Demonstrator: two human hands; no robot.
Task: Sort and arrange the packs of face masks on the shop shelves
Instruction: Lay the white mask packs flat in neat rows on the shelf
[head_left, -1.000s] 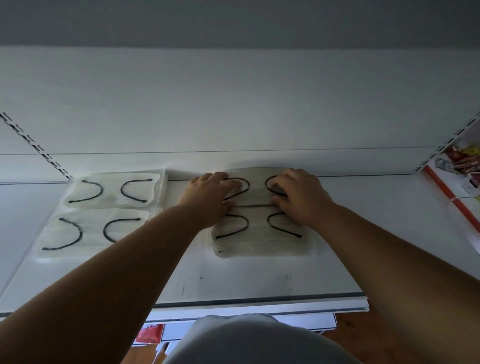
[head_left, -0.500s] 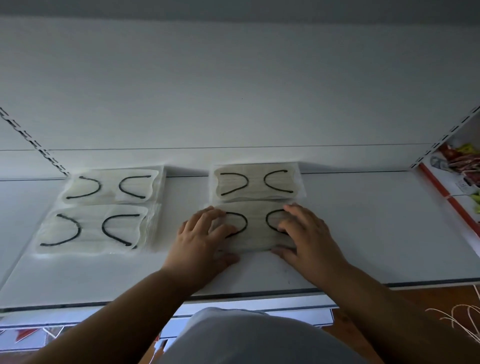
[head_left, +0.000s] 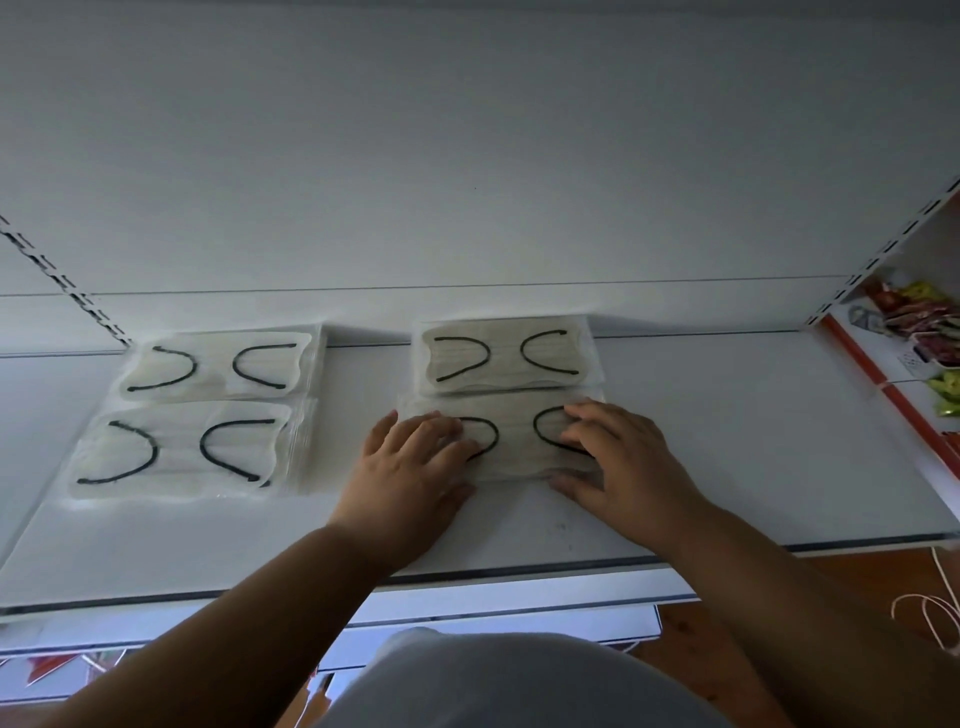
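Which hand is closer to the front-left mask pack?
Left. The left hand rests on the front-right mask pack, just across the gap from the front-left mask pack. The right hand lies further right, on that same pack's right side.

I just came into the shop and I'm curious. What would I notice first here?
Two hands, the left hand and right hand, press flat on the front mask pack in the middle of the white shelf. Three more mask packs lie nearby, one just behind and two on the left.
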